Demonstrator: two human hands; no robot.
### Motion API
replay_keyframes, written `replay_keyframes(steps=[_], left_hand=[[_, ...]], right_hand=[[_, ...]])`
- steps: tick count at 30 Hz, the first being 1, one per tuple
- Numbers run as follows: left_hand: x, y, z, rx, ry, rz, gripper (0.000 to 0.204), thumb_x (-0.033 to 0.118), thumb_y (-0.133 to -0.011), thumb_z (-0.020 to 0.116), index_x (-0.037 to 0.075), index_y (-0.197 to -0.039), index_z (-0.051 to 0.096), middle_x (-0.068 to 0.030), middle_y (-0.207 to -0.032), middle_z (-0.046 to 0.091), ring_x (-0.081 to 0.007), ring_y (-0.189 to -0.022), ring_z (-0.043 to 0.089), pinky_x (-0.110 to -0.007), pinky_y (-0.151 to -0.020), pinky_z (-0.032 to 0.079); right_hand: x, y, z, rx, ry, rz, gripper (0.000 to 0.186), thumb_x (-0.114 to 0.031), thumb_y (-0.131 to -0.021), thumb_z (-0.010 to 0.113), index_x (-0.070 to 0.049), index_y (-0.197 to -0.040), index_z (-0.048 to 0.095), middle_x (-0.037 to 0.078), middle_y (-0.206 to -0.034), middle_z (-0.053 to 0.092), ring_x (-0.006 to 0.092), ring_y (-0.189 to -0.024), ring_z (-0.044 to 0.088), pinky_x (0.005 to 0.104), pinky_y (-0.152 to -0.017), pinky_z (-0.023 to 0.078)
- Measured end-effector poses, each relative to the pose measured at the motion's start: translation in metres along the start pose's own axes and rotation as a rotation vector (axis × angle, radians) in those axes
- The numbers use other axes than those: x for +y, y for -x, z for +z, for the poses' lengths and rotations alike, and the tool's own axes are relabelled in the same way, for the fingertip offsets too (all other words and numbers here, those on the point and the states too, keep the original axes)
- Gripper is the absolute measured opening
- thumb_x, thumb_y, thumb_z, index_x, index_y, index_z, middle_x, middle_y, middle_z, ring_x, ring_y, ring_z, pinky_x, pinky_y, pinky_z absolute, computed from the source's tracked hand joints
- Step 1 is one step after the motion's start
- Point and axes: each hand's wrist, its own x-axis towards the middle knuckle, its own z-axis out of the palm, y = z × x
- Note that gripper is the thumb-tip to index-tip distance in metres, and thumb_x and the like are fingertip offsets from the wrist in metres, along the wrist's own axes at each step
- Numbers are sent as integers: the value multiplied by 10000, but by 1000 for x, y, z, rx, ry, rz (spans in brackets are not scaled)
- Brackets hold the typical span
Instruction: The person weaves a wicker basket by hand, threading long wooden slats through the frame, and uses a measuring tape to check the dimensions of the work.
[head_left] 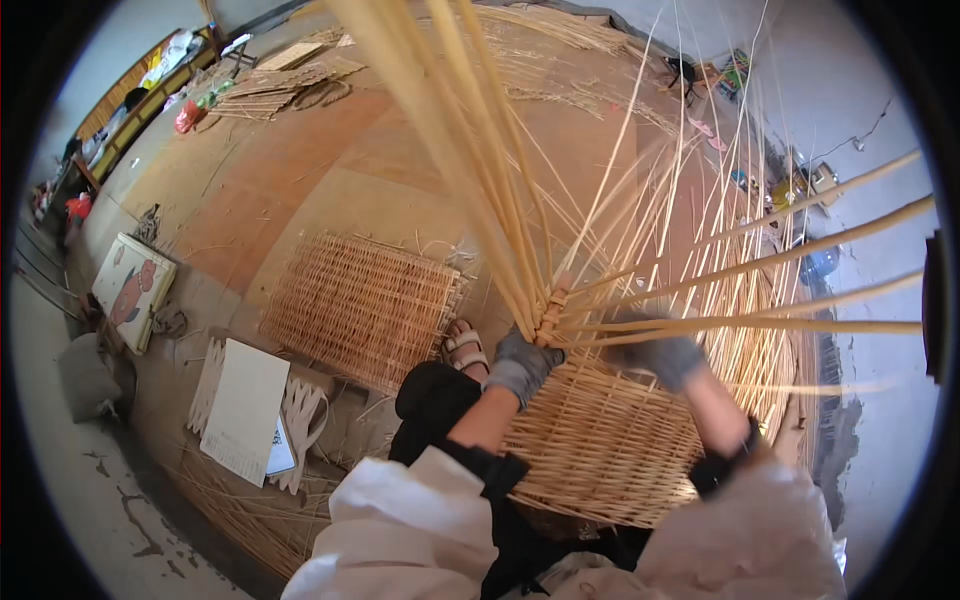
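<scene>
A woven wicker panel (pixel 610 440) lies across my lap, with long peeled rods (pixel 490 170) fanning up and away from its far edge. More thick rods (pixel 780 250) spread from the same edge to the right. My left hand (pixel 524 366), in a grey glove, is closed on the panel's far left corner, just below a bound woven bit (pixel 552 312) where the rods meet. My right hand (pixel 655 352), also gloved in grey, is beside the far edge under the right-hand rods. Motion smears its fingers, so what they hold cannot be made out.
A second wicker panel (pixel 360 305) lies on the floor by my sandalled foot (pixel 464 348). A large bundle of thin rods (pixel 770 370) stands along the right wall. At left are a white board (pixel 245 410), a picture-covered box (pixel 132 290) and a grey cushion (pixel 90 375).
</scene>
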Motion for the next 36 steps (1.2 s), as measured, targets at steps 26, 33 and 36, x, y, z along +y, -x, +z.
replay_keyframes(steps=[26,33,36], left_hand=[[18,-19,36,-361,-927,93,342,296,-728,600,29,-927,522,-147,-879,584,-274,-855,547,-319,-781,427],[11,-14,69,116,-967,-65,422,423,-696,588,30,-848,565,-147,-859,600,-290,-840,558,-351,-738,431],[15,-19,74,148,-1070,-86,470,459,-717,532,34,-913,565,-180,-907,581,-319,-891,535,-374,-777,415]], right_hand=[[77,119,78,1039,-1061,495,92,-128,-781,548,-61,-766,486,81,-770,565,173,-729,536,328,-640,459],[29,10,-53,807,-46,61,132,-124,-725,561,-21,-794,515,42,-635,525,193,-615,536,251,-538,410],[95,-33,-44,787,-89,113,238,-96,-722,558,-34,-936,474,81,-742,525,178,-681,546,280,-656,436]])
